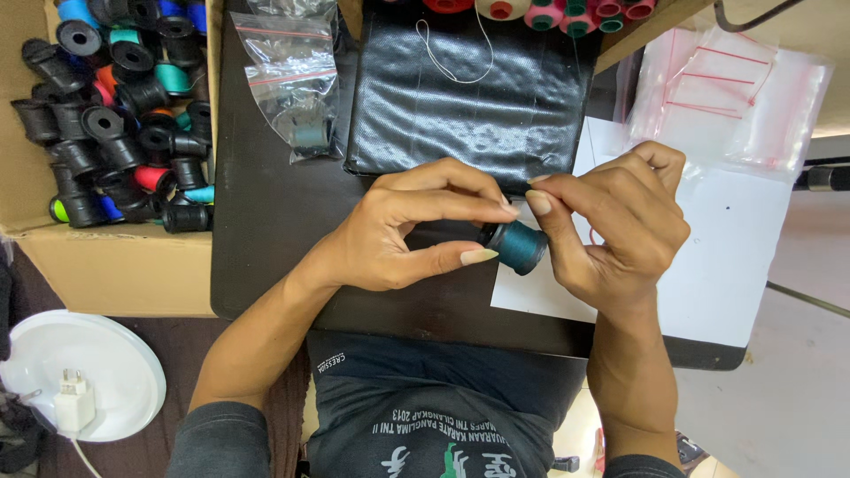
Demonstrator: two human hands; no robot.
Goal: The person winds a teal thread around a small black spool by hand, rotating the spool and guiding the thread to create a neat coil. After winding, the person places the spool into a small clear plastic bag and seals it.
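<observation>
holding a small teal thread spool (518, 247) between both hands, just above the near edge of the dark tabletop (266, 221), where a white sheet (726, 257) is lying. pinching the spool's black end with the left hand (403, 232), thumb underneath and fingertips closing on top. gripping the other side with the right hand (615, 226), thumb pressing on the wound thread and fingers curling behind; possibly working a loose thread end there, though too fine to be telling for certain. keeping the spool in the air, not resting on anything.

judging progress from the layout: looking like somewhere in the middle of a long sorting or packing run. sitting well apart on the left, a cardboard box (115, 265) brimming with loose spools (124, 124), mostly black with a few coloured ones, seemingly yet to be handled. lying at the far edge, one clear zip bag (297, 84) already containing a teal spool, suggesting at least one piece done. waiting on the right, a stack of flat clear bags (735, 97) appearing unfilled. spreading between them, a black textured sheet (469, 97) with a loose white thread on it. standing beyond it, a row of thread cones (540, 11).
</observation>
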